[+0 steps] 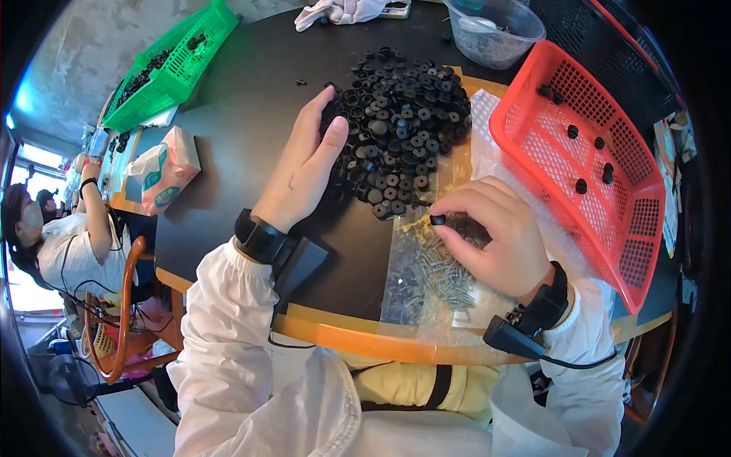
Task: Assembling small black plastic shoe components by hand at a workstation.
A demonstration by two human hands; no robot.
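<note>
- Thumb and forefinger of the right hand [499, 236], in the head view, pinch one small black piece [437, 220], held just beside the near edge of the heap [403, 126].
- Left hand [303, 167] rests at the heap's left side, partly spread, thumb apart from forefinger; whether its hidden fingers touch anything, I can't tell from where I stand.
- That heap, many of its parts round with a hole in the middle, sits on the dark table [244, 84] between the hands and beyond them.
- Close by the right hand, thin metal pieces [448, 286], screws by the look of them, lie on clear plastic [397, 266].
- Red basket [525, 164], over to the right, has a few black parts scattered on its mesh floor.
- To my eye, the step in hand is the handling of a single piece, well short of working through that pile.
- Any next move calls for a light, sure pinch, since something so small could easily slip back among its lookalikes.
</note>
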